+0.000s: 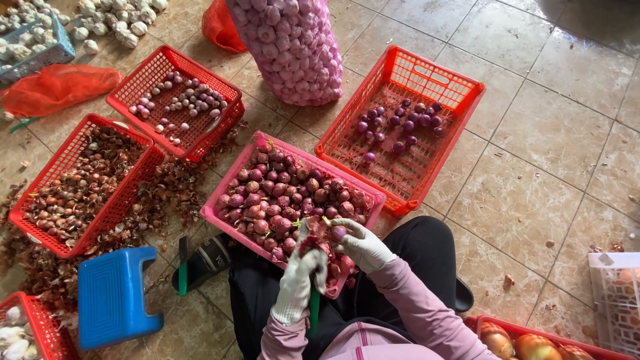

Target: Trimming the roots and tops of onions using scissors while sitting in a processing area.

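Five red baskets [400,127], one pink basket [230,217], one blue stool [117,297]

Down over the tiled floor [553,133] we looked, and our left hand [301,275], gloved white, closed around a green-handled knife [313,311]. Our right hand [360,245], gloved too, pinched one red shallot [339,233] just above the pink basket [230,179] heaped with unpeeled shallots. Beyond it sat an orange crate [460,87] with a few peeled purple bulbs, and beside that a mesh sack of garlic [293,47]. To our left, a red basket of skins [73,157], and a blue stool [117,297] near our knee.
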